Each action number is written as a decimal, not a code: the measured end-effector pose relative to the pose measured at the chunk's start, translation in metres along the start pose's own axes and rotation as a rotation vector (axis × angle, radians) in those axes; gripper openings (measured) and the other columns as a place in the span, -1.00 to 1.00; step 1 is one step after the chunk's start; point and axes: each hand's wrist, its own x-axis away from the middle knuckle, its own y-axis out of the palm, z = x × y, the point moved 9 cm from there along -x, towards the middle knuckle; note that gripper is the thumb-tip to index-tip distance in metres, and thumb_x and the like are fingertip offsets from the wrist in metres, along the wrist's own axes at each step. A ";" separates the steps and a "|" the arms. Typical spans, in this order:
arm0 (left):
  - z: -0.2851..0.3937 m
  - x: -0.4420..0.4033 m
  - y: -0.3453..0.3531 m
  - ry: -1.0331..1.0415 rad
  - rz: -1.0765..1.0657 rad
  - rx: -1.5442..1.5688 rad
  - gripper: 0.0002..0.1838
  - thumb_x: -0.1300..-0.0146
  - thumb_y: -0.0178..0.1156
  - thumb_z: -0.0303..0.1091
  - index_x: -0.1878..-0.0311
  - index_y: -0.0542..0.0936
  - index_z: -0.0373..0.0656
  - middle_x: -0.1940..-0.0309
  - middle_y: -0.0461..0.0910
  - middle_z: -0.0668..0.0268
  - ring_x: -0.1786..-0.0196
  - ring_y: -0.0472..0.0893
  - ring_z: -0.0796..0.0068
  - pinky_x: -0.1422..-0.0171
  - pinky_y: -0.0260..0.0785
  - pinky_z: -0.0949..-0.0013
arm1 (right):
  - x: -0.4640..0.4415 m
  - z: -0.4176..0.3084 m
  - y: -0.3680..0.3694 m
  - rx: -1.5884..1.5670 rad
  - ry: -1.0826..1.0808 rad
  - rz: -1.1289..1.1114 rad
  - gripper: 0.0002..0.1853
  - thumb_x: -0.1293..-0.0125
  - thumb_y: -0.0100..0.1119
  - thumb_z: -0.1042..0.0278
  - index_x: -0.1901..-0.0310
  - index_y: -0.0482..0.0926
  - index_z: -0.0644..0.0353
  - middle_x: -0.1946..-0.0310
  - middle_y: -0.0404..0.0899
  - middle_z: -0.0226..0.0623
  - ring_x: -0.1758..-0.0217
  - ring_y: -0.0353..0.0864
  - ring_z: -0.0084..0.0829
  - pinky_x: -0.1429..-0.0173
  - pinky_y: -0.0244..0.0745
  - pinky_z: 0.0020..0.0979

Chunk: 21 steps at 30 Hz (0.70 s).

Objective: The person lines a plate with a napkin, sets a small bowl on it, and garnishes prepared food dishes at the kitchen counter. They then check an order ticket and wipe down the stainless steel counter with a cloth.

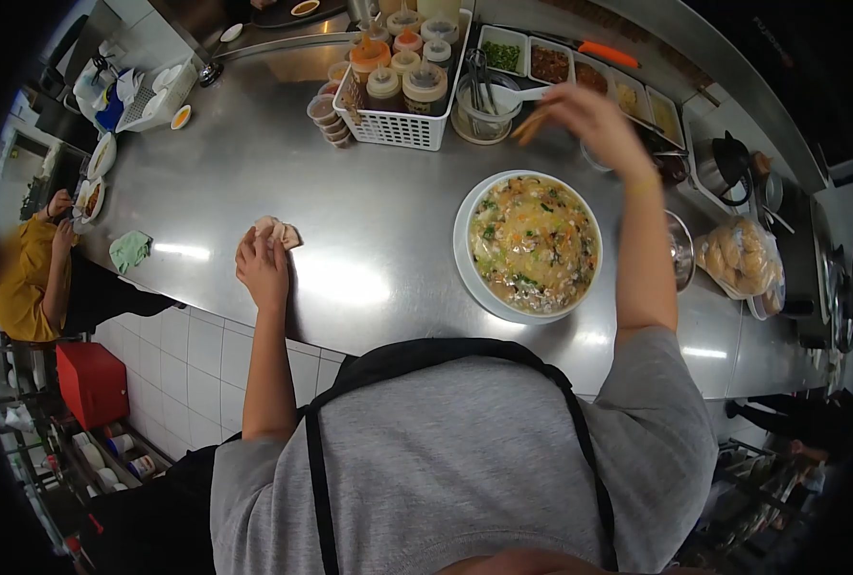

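On the steel counter, my left hand (263, 268) rests on a crumpled pale cloth (282, 232), fingers bent over its near edge. My right hand (580, 115) is raised at the upper right, blurred, near a clear container (480, 120) holding utensils and a white-handled spoon (522, 94). Its fingertips are smeared by motion, so what they hold, if anything, is unclear. A large white bowl (462, 251) of thick soup with vegetables (534, 244) stands between my arms, nearer the right one.
A white basket (398, 129) of squeeze bottles stands at the back, with stacked small cups (327, 117) beside it. Ingredient trays (551, 63) line the back right. A metal bowl (680, 251) and bagged buns (741, 257) are rightward. At left are a green cloth (130, 250) and a person in yellow (29, 278).
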 end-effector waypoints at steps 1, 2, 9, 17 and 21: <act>0.000 0.001 0.001 0.006 -0.003 0.002 -0.69 -0.26 0.05 -0.15 -0.07 0.49 0.12 -0.20 0.31 0.28 -0.28 0.22 0.17 -0.30 0.01 0.04 | -0.006 -0.012 0.039 0.059 -0.093 -0.137 -0.83 -0.25 0.07 0.34 0.15 0.51 0.15 0.31 0.58 -0.25 0.21 0.59 -0.33 0.13 0.46 -0.36; -0.001 0.002 0.001 0.006 -0.001 0.008 -0.69 -0.26 0.05 -0.15 -0.07 0.49 0.12 -0.20 0.31 0.28 -0.28 0.22 0.17 -0.30 0.01 0.04 | -0.012 -0.018 0.077 0.117 -0.187 -0.275 -0.86 -0.22 0.08 0.36 0.19 0.51 0.15 0.32 0.58 -0.21 0.22 0.59 -0.26 0.14 0.45 -0.32; 0.000 0.001 -0.003 0.025 0.013 0.051 -0.70 -0.26 0.05 -0.15 -0.04 0.50 0.08 -0.19 0.33 0.27 -0.28 0.22 0.17 -0.30 0.00 0.03 | -0.021 0.000 0.210 0.357 -0.059 -0.809 -0.85 -0.17 0.08 0.40 0.22 0.55 0.13 0.33 0.60 -0.22 0.20 0.57 -0.21 0.14 0.42 -0.22; -0.001 -0.001 -0.001 0.156 -0.027 0.256 -0.77 -0.24 0.10 -0.26 0.07 0.54 -0.10 0.03 0.45 0.21 -0.07 0.39 0.16 -0.14 0.21 0.20 | 0.005 -0.065 0.181 0.202 -0.108 -0.521 -0.45 -0.19 0.16 0.20 -0.23 0.32 0.02 -0.06 0.43 -0.19 -0.02 0.49 -0.21 -0.11 0.38 -0.29; 0.034 0.031 -0.006 0.078 -0.208 0.890 -0.78 -0.22 0.15 -0.38 0.15 0.49 -0.34 0.22 0.43 0.17 0.10 0.45 0.36 -0.03 0.29 0.36 | 0.067 -0.134 0.196 -0.356 0.020 -0.644 -0.33 -0.19 0.22 0.20 -0.32 0.19 0.01 -0.05 0.38 -0.11 0.08 0.51 -0.34 -0.07 0.41 -0.36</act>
